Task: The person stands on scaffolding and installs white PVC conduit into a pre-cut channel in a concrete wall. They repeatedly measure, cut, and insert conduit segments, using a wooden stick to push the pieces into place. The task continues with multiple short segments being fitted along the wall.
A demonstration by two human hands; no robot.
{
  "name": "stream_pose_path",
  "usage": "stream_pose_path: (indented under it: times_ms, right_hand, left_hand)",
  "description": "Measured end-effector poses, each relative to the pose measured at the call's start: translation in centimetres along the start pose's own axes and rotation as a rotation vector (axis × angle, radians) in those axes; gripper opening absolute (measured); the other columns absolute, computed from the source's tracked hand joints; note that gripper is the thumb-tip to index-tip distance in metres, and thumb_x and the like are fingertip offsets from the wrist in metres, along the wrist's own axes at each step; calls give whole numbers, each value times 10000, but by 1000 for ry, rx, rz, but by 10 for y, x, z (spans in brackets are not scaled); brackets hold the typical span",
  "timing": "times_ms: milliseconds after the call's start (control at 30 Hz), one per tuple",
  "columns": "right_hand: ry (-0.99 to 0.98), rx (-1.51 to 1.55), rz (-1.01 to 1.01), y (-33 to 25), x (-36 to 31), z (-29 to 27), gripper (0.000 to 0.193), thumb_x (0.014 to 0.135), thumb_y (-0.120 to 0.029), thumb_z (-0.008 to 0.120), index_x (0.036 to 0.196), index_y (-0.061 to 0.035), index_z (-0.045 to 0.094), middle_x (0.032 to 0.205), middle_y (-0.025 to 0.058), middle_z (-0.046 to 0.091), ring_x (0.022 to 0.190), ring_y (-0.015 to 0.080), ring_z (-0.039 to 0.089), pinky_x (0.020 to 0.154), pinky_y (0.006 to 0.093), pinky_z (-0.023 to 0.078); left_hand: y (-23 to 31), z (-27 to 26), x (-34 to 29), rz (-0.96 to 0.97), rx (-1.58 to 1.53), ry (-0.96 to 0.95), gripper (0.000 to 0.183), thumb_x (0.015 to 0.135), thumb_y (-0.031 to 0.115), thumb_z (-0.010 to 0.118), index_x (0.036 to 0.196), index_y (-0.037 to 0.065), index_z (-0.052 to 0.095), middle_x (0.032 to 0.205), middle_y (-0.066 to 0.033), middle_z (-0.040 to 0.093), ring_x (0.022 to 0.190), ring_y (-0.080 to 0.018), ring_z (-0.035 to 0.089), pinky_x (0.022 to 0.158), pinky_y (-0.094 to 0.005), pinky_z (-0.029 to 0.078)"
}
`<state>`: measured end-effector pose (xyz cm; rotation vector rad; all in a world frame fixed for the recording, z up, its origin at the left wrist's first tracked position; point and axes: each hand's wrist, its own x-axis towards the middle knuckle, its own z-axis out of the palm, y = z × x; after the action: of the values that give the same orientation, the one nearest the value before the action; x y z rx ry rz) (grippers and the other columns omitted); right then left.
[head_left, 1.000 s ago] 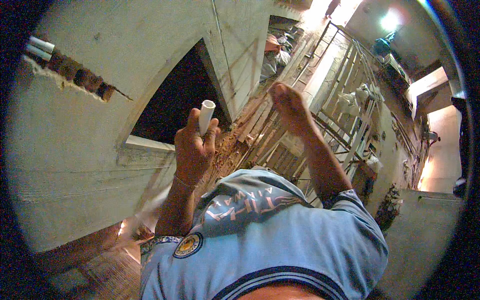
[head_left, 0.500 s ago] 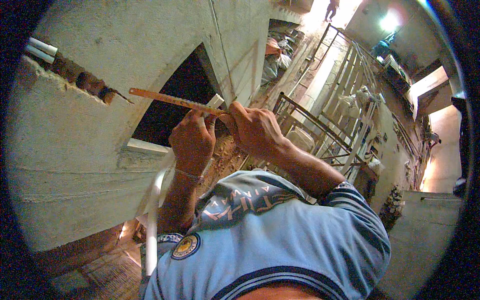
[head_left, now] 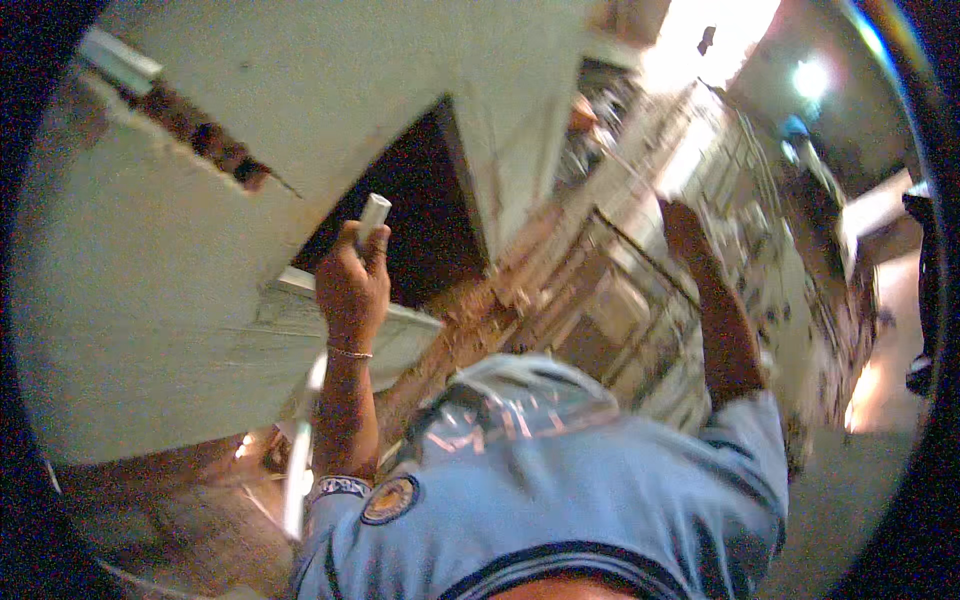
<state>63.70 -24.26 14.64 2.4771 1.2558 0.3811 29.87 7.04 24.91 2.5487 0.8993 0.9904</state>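
Observation:
My left hand [head_left: 352,285] is closed around a white plastic pipe [head_left: 374,212], whose cut-looking open end sticks up above the fingers. Behind that forearm a white length of pipe [head_left: 300,450] slants down beside the sleeve; the arm hides whether both are one piece. Out to the right, my right hand [head_left: 682,222] is raised well apart from the pipe, over the cluttered floor side. Motion smears its fingers. A thin pale streak runs from it toward the upper left, too blurred to tell whether it is the saw blade.
A pale plastered wall [head_left: 200,330] with a dark opening [head_left: 425,210] stands on the left. Above, a broken channel [head_left: 205,140] in it holds white pipe ends [head_left: 120,60]. Rubble [head_left: 480,305] lies along its foot. Metal frames [head_left: 640,250] and a ladder-like rack stand at the right.
My right hand has left the pipe and swung far right; the rusty hacksaw blade is gone from above the left hand. My left hand has shifted slightly left, still gripping the pipe. The view has tilted.

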Motion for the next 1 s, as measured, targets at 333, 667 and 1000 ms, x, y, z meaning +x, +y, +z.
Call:
stream_pose_path:
  times_ms: [333,667,1000]
  right_hand:
    - [129,1985,232,-198,-19,-41,208,942,-274,556,835,-96,538,664,-56,420,561,36,376,475,221,301]
    - [146,1625,-250,-268,-25,-158,281,847,-279,703,946,-34,605,705,-45,520,605,41,431,529,223,348]
    - [212,1703,59,-331,-31,-185,79,818,-68,653,876,-53,601,671,52,611,595,119,573,517,309,464]
  left_hand:
    - [5,28,-4,-494,-1665,-547,569,897,675,396,883,119,516,605,22,461,468,-88,412,424,-245,336]
    - [-5,-1,6,-598,-1885,-40,500,903,653,391,887,156,436,627,31,357,477,-110,357,489,-295,351]
    - [-138,-55,103,-189,-966,-247,421,971,469,458,960,68,584,722,-53,619,596,-162,614,518,-278,506]
